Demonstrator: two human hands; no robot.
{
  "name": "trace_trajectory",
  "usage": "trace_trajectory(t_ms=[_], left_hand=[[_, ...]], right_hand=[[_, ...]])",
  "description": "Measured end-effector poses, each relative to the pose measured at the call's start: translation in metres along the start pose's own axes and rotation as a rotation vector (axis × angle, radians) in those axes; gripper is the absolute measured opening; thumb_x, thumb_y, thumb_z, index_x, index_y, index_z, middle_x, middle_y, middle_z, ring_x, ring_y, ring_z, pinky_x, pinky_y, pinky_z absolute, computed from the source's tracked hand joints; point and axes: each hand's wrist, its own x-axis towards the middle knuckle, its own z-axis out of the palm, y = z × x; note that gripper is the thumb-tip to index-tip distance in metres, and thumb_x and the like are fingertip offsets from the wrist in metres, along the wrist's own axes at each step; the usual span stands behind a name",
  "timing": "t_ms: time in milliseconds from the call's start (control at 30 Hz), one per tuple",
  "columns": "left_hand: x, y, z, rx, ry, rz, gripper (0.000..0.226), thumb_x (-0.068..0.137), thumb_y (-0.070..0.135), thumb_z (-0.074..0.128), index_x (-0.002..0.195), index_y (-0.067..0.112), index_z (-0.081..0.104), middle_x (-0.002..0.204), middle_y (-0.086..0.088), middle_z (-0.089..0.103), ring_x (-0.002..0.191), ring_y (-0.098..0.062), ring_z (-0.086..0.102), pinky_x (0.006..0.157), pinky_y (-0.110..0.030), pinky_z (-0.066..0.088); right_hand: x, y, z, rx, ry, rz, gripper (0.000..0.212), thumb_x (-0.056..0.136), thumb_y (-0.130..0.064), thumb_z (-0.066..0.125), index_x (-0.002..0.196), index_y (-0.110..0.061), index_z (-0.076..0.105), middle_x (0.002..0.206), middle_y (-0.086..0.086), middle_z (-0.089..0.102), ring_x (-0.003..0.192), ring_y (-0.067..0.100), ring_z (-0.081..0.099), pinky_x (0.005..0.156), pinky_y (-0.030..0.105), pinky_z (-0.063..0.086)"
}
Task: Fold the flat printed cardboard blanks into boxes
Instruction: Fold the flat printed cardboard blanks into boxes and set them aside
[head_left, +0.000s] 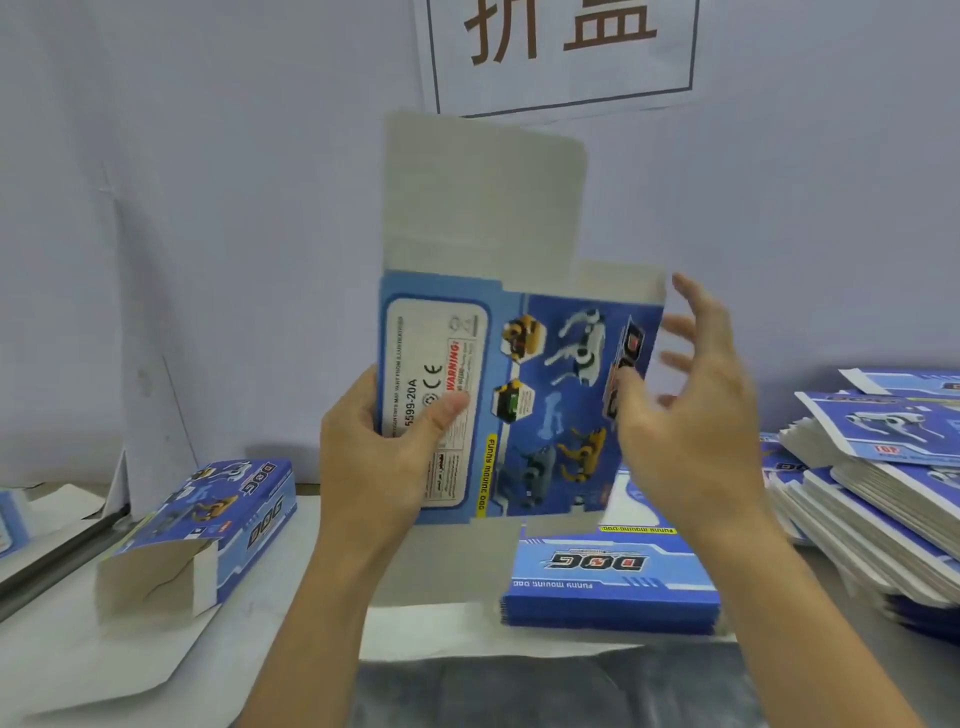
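head | left hand (384, 447) pinches flat blue printed cardboard blank (519, 395) upright for folding | right hand (691, 410) splayed, empty, at blank's 3 o'clock edge

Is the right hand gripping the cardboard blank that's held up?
No, the right hand is open with fingers spread beside the blank; only the left hand holds it.

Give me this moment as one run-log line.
left hand: grips blank upright | right hand: open at blank's right edge | folded box: lying on table, left | flat stack: right
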Motion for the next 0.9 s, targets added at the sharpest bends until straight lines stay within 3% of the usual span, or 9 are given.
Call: trace_trajectory(t_ms=[100, 200, 433, 600, 667, 733, 767, 833, 900], left_hand=[[-0.002, -0.001, 0.002, 0.126, -0.121, 0.003, 0.024, 0.076, 0.038, 0.076, 0.098, 0.035, 0.068, 0.092, 0.021, 0.075, 0.081, -0.002, 0.073, 0.059, -0.019, 0.058], [-0.002, -0.002, 0.002, 0.171, -0.184, 0.002, 0.031, 0.071, 0.044, 0.076, 0.1, 0.036, 0.069, 0.096, 0.018, 0.075, 0.084, -0.005, 0.073, 0.061, -0.02, 0.059], [-0.001, -0.003, 0.004, 0.292, -0.088, 0.023, 0.037, 0.072, 0.052, 0.071, 0.103, 0.032, 0.063, 0.096, 0.021, 0.068, 0.087, 0.007, 0.066, 0.056, -0.01, 0.053], [0.0, -0.008, 0.005, 0.341, -0.041, -0.007, 0.044, 0.074, 0.055, 0.067, 0.107, 0.029, 0.053, 0.1, 0.019, 0.063, 0.084, 0.0, 0.067, 0.057, -0.01, 0.054], [0.0, -0.009, 0.006, 0.376, -0.031, -0.009, 0.05, 0.08, 0.049, 0.07, 0.12, 0.032, 0.044, 0.108, 0.015, 0.06, 0.097, -0.009, 0.065, 0.062, -0.014, 0.056], [-0.001, -0.008, 0.007, 0.468, -0.002, 0.037, 0.075, 0.084, 0.034, 0.078, 0.142, 0.034, 0.031, 0.134, 0.006, 0.048, 0.124, -0.013, 0.048, 0.091, -0.028, 0.051], [-0.001, -0.006, 0.008, 0.534, 0.016, 0.101, 0.089, 0.083, 0.029, 0.08, 0.15, 0.034, 0.023, 0.149, 0.003, 0.036, 0.135, -0.012, 0.034, 0.104, -0.034, 0.038], [-0.003, 0.002, 0.014, 0.642, 0.014, 0.268, 0.097, 0.083, 0.027, 0.079, 0.155, 0.04, 0.016, 0.165, 0.002, 0.008, 0.151, -0.016, 0.01, 0.112, -0.035, 0.014], [-0.005, 0.009, 0.023, 0.662, -0.035, 0.352, 0.088, 0.086, 0.036, 0.07, 0.155, 0.047, 0.017, 0.167, 0.008, -0.006, 0.155, -0.021, -0.003, 0.112, -0.034, 0.007]], right_hand=[[-0.005, 0.002, 0.003, -0.311, -0.081, -0.111, 0.069, 0.091, -0.017, 0.063, 0.152, -0.03, 0.033, 0.147, -0.003, 0.043, 0.133, 0.019, 0.04, 0.11, 0.047, 0.035], [-0.007, 0.007, 0.004, -0.31, -0.117, -0.104, 0.064, 0.093, -0.025, 0.062, 0.151, -0.029, 0.036, 0.138, -0.006, 0.049, 0.127, 0.019, 0.042, 0.103, 0.048, 0.036], [-0.005, 0.011, -0.001, -0.229, -0.027, -0.202, 0.043, 0.093, -0.011, 0.064, 0.133, -0.027, 0.063, 0.124, -0.004, 0.064, 0.116, 0.026, 0.05, 0.096, 0.058, 0.044], [-0.009, 0.009, 0.002, -0.234, -0.005, -0.288, 0.037, 0.091, -0.014, 0.061, 0.125, -0.027, 0.069, 0.119, -0.003, 0.065, 0.114, 0.024, 0.048, 0.089, 0.058, 0.047], [-0.009, 0.006, 0.002, -0.236, 0.014, -0.32, 0.036, 0.089, -0.015, 0.058, 0.122, -0.026, 0.07, 0.113, -0.006, 0.066, 0.108, 0.021, 0.048, 0.084, 0.056, 0.049], [-0.009, 0.002, 0.001, -0.22, 0.029, -0.349, 0.036, 0.088, -0.012, 0.06, 0.119, -0.027, 0.069, 0.101, -0.012, 0.065, 0.097, 0.016, 0.052, 0.081, 0.054, 0.051], [-0.008, -0.001, 0.001, -0.199, 0.023, -0.356, 0.036, 0.087, -0.009, 0.063, 0.118, -0.027, 0.067, 0.093, -0.016, 0.063, 0.089, 0.012, 0.055, 0.079, 0.051, 0.052], [-0.008, -0.008, 0.002, -0.155, -0.017, -0.361, 0.039, 0.086, -0.004, 0.068, 0.116, -0.029, 0.062, 0.081, -0.02, 0.06, 0.073, 0.009, 0.06, 0.071, 0.041, 0.055], [-0.007, -0.016, 0.003, -0.093, -0.079, -0.337, 0.043, 0.085, -0.005, 0.071, 0.114, -0.034, 0.06, 0.073, -0.017, 0.063, 0.066, 0.009, 0.064, 0.063, 0.032, 0.056]])
